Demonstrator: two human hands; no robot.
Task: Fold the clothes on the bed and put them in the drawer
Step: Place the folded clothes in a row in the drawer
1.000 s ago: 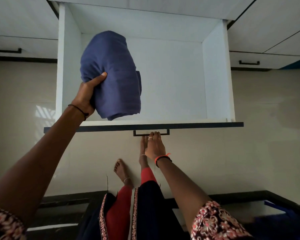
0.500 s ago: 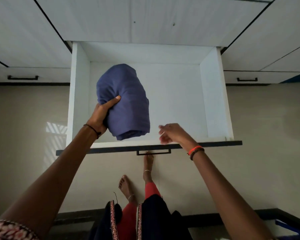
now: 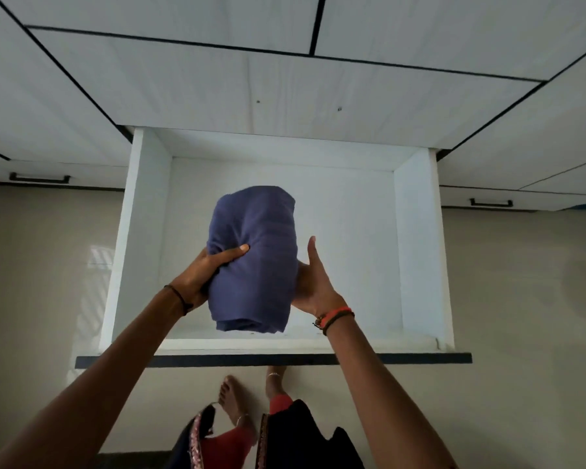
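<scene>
Blue folded cloth [image 3: 254,265], gripped by the left hand [image 3: 202,277] over the white drawer [image 3: 146,231], hides the fingers of the right hand [image 3: 313,287], its grip unclear.

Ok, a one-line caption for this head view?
Left hand grips and right hand supports a folded blue cloth over the open white drawer.

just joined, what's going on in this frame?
A person is putting a folded blue cloth into an open white drawer. The left hand grips the cloth's left side, thumb across its front. The right hand cups the right side, thumb up, fingers hidden behind it. The cloth is held over the drawer's floor and not yet let go.
</scene>
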